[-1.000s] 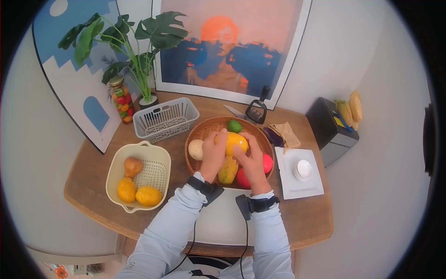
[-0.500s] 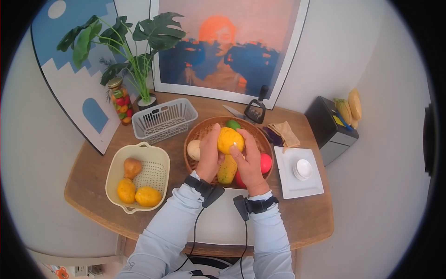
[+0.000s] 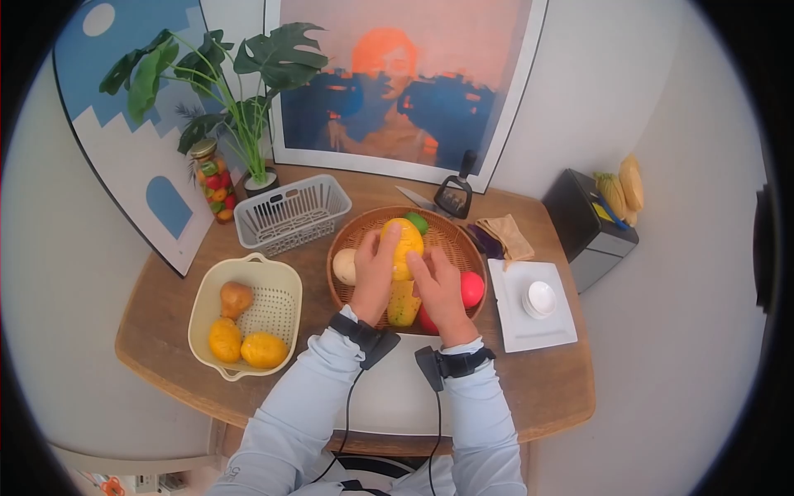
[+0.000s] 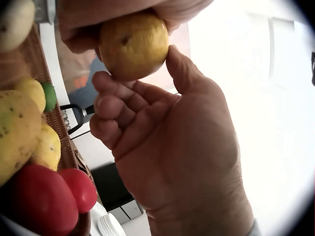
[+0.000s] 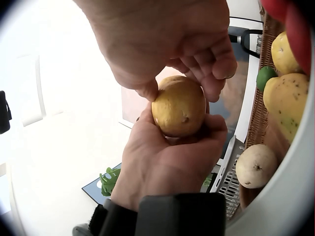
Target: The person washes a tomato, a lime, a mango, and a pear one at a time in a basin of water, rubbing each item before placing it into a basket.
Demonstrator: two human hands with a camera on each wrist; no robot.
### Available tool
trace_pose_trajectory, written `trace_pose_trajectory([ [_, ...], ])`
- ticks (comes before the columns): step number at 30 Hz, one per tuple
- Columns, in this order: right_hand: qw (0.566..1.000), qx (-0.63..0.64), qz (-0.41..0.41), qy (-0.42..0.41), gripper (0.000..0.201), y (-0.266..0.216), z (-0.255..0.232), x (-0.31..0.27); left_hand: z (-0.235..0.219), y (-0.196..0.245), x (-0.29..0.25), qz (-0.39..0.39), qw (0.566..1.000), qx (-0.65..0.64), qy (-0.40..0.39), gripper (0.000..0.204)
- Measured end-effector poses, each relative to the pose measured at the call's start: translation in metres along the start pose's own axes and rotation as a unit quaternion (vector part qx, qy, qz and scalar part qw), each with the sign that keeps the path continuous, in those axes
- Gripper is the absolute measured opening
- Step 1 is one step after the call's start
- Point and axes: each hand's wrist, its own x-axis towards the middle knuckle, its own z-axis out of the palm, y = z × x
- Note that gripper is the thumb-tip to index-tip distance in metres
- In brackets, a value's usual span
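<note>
Above a wicker basket (image 3: 460,245), my left hand (image 3: 374,277) grips an oval yellow fruit (image 3: 405,248) with slightly wrinkled skin. My right hand (image 3: 447,293) is beside it, the thumb touching the fruit and the fingers loosely bent at its side. In the right wrist view the left hand (image 5: 165,169) cups the fruit (image 5: 178,110) from below, its stem spot showing. Inside the basket are a spotted yellow papaya (image 3: 404,306), a pale round fruit (image 3: 345,266), a green lime (image 3: 418,222) and red fruits (image 3: 472,289).
A cream colander (image 3: 285,314) with two yellow fruits (image 3: 264,350) and a brown pear-shaped one (image 3: 236,299) stands left. Behind are a grey basket (image 3: 293,212), a fruit jar (image 3: 216,182) and a plant. A white tray (image 3: 389,388) lies in front; a white plate (image 3: 538,331) with bowls is right.
The yellow fruit has turned between my hands and now stands more upright, shifted slightly left. My right fingers have loosened from around it.
</note>
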Motion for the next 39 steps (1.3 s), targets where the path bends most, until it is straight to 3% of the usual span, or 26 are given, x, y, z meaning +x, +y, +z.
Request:
trace_pose_trajectory([
  [4, 0.998, -0.066, 0.016, 0.013, 0.047, -0.001, 0.003, 0.0, 0.001, -0.002, 0.001, -0.037, 0.998, 0.012, -0.041, 0.032],
  [7, 0.996, -0.024, -0.025, 0.081, 0.047, 0.001, 0.001, 0.003, 0.002, -0.009, 0.0, -0.049, 0.995, 0.022, -0.079, 0.032],
  [11, 0.993, -0.025, -0.043, 0.104, 0.046, -0.004, -0.004, 0.003, 0.0, -0.018, 0.0, -0.069, 0.991, 0.011, -0.112, 0.033],
  [14, 0.993, -0.012, -0.017, 0.113, 0.045, -0.002, -0.004, 0.004, -0.001, -0.015, 0.0, -0.118, 0.989, 0.076, -0.053, 0.037],
  [17, 0.985, 0.104, 0.078, 0.112, 0.041, 0.01, -0.005, 0.007, 0.001, -0.02, 0.0, 0.016, 0.992, 0.094, -0.084, 0.04],
  [19, 0.958, 0.203, 0.178, 0.091, 0.039, 0.002, -0.013, 0.008, 0.008, -0.013, -0.007, 0.12, 0.968, 0.19, -0.115, 0.037],
  [20, 0.961, 0.197, 0.169, 0.095, 0.038, 0.002, -0.013, 0.008, 0.01, -0.011, -0.009, 0.171, 0.948, 0.236, -0.13, 0.036],
  [22, 0.966, 0.183, 0.15, 0.102, 0.037, 0.005, -0.013, 0.009, 0.01, -0.013, -0.009, 0.096, 0.966, 0.206, -0.125, 0.034],
  [23, 0.977, 0.167, 0.084, 0.105, 0.038, 0.008, -0.011, 0.01, 0.009, -0.014, -0.009, 0.058, 0.972, 0.191, -0.123, 0.033],
  [25, 0.984, 0.132, -0.049, 0.111, 0.043, 0.011, -0.004, 0.01, 0.009, 0.002, -0.011, -0.091, 0.986, 0.076, -0.113, 0.033],
  [26, 0.987, 0.097, -0.076, 0.107, 0.045, 0.009, -0.003, 0.007, 0.007, 0.009, -0.01, -0.165, 0.98, 0.017, -0.107, 0.033],
  [29, 0.986, 0.008, -0.132, 0.103, 0.052, -0.006, -0.002, 0.002, -0.005, 0.01, -0.001, -0.232, 0.955, -0.116, -0.146, 0.033],
  [32, 0.986, -0.008, -0.111, 0.126, 0.051, -0.001, 0.0, 0.003, 0.01, 0.019, -0.008, -0.282, 0.954, -0.081, -0.06, 0.036],
  [35, 0.986, 0.053, -0.023, 0.155, 0.044, 0.003, -0.004, 0.006, 0.01, 0.004, -0.011, -0.2, 0.965, -0.06, -0.156, 0.036],
  [39, 0.979, 0.105, 0.058, 0.162, 0.039, 0.005, -0.01, 0.009, 0.015, 0.001, -0.018, -0.1, 0.98, 0.057, -0.16, 0.034],
])
